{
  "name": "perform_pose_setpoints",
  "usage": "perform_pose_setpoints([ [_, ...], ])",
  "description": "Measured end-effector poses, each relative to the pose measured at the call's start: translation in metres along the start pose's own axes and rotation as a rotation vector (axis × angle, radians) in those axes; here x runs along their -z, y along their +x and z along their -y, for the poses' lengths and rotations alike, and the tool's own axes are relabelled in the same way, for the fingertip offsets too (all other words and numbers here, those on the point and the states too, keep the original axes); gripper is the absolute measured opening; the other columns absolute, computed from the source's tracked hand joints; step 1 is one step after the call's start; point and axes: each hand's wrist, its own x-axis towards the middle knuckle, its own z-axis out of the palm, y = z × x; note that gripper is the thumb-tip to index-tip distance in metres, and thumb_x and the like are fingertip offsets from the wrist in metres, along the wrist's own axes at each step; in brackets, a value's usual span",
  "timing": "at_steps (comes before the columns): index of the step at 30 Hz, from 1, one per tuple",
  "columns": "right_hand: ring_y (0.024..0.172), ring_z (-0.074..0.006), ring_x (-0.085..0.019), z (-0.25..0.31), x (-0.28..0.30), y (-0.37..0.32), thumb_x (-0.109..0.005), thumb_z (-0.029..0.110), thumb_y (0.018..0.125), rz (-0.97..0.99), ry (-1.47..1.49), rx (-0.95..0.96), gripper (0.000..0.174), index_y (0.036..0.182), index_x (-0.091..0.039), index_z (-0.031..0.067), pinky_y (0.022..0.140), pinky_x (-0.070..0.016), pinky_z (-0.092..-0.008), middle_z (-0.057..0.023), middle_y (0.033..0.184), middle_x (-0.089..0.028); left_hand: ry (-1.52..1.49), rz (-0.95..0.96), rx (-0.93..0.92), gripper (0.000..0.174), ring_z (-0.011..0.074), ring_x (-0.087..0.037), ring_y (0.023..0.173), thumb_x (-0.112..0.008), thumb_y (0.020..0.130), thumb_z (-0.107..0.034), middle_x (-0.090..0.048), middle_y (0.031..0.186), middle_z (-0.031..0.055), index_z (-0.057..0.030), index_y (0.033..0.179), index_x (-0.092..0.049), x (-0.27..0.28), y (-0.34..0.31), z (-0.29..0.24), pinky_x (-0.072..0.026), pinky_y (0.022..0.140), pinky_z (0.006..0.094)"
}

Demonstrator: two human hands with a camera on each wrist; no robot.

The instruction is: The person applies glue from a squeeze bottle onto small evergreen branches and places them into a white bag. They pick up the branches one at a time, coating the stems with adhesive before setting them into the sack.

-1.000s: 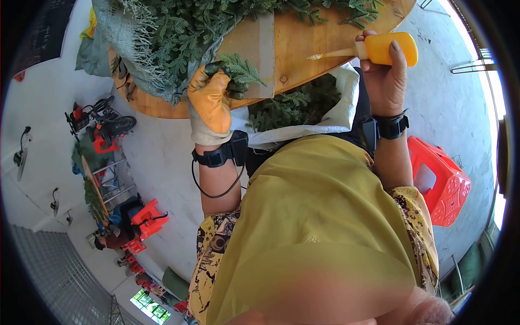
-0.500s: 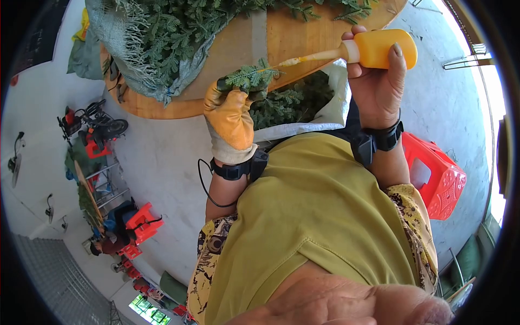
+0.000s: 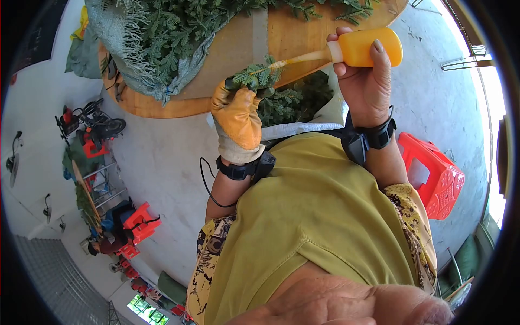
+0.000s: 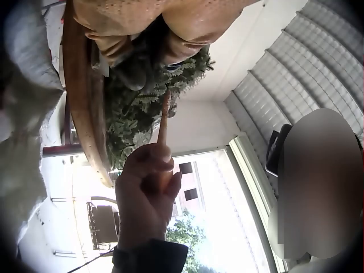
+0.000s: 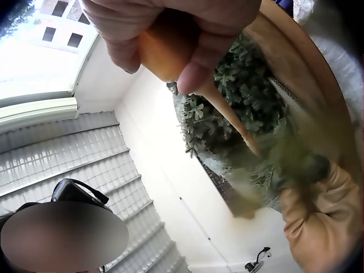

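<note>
Plainly, the bottle [image 3: 360,47] lies in the right hand [image 3: 365,89].

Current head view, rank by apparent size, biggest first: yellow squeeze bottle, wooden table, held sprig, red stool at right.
1. Wooden table
2. Red stool and squeeze bottle: too close to rank
3. Sprig

Head view: red plastic stool w/ patterned seat [image 3: 447,187] at R edge, mid-height. Dark green cloth-like bundle [image 3: 467,259] lower R. On the L side, black motorbike w/ red parts [image 3: 97,123], upper half; below it, person in dark red top [image 3: 111,244] near another red plastic stool [image 3: 142,223]. Black wall-mounted fan [image 3: 14,157] far L, on white wall. Btm L: grey ribbed wall or shutter, hard to say which [image 3: 51,265], & bright gridded window [image 3: 147,309]. Dark rectangular panel [image 3: 35,27] in upper L corner.
</note>
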Motion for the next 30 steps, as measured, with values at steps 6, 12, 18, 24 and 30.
perform_pose_setpoints([
  [6,0.107,-0.0310,-0.060,0.000,0.004,0.001,-0.053,0.024,0.096,-0.005,-0.003,-0.011,0.034,0.116,-0.052,-0.0041,0.061,-0.0554,-0.0297,-0.0176,0.114,-0.060,-0.046,0.004,0.008,0.022,0.0241,-0.066,0.091,-0.054,0.084,0.006,-0.066,0.099,0.0103,-0.0024,0.102,-0.062,-0.002,0.001,0.001,-0.0584,0.080,0.0393],
  [12,0.106,-0.0302,-0.060,0.002,0.009,0.002,-0.053,0.024,0.096,-0.017,-0.026,0.000,0.035,0.116,-0.052,-0.0045,0.060,-0.0556,-0.0289,-0.0172,0.113,-0.061,-0.068,0.045,0.015,0.023,0.0254,-0.066,0.094,-0.058,0.085,0.003,-0.067,0.105,0.0099,-0.0068,0.105,-0.064,0.004,0.002,0.002,-0.0569,0.079,0.0393],
  [18,0.106,-0.0299,-0.061,0.004,0.014,0.003,-0.053,0.023,0.096,-0.031,-0.033,0.022,0.033,0.115,-0.053,-0.0036,0.059,-0.0556,-0.0291,-0.0170,0.113,-0.062,-0.110,0.073,0.020,0.023,0.0243,-0.066,0.096,-0.058,0.086,0.003,-0.067,0.106,0.0091,-0.0071,0.106,-0.064,0.008,0.003,0.004,-0.0575,0.082,0.0387],
  [24,0.105,-0.0295,-0.061,0.007,0.017,0.004,-0.054,0.022,0.095,-0.045,-0.037,0.026,0.033,0.116,-0.053,-0.0036,0.059,-0.0546,-0.0296,-0.0167,0.112,-0.063,-0.114,0.063,0.019,0.022,0.0239,-0.066,0.096,-0.059,0.086,0.002,-0.067,0.106,0.0085,-0.0063,0.106,-0.064,0.010,0.004,0.005,-0.0578,0.082,0.0385],
  [30,0.104,-0.0297,-0.061,0.009,0.020,0.004,-0.055,0.022,0.095,-0.072,-0.036,0.032,0.032,0.115,-0.053,-0.0034,0.059,-0.0537,-0.0307,-0.0171,0.111,-0.063,-0.122,0.079,0.004,0.023,0.0236,-0.066,0.095,-0.059,0.086,0.002,-0.067,0.106,0.0086,-0.0057,0.107,-0.063,0.014,0.005,0.008,-0.0579,0.082,0.0384],
])
